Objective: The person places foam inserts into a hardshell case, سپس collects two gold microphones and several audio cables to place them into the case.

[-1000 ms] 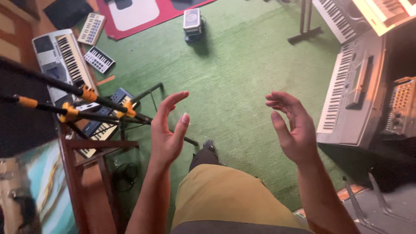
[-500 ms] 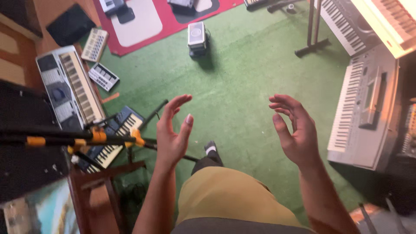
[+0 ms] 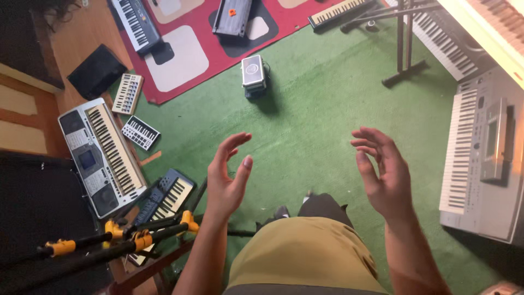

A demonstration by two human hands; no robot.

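Note:
My left hand [image 3: 228,177] and my right hand [image 3: 382,172] are raised in front of me, palms facing each other, fingers spread and slightly curled. Neither holds anything. Below them I see my olive-yellow shirt [image 3: 305,254] and a dark shoe [image 3: 322,206] on the green carpet [image 3: 311,109]. The left hand hovers near a black stand with yellow clamps [image 3: 136,237]. A grey keyboard [image 3: 483,155] lies to the right of my right hand.
A silver keyboard [image 3: 103,155], two small white controllers [image 3: 126,94] and a small blue keyboard [image 3: 166,196] lie at left. A red patterned rug [image 3: 207,60] holds more keyboards. A small grey box [image 3: 253,72] stands on the carpet; a black keyboard stand [image 3: 405,49] is at upper right.
My view has tilted upward, so more of the red rug and far keyboards show. Both hands stay raised and apart, with the fingers a little more spread.

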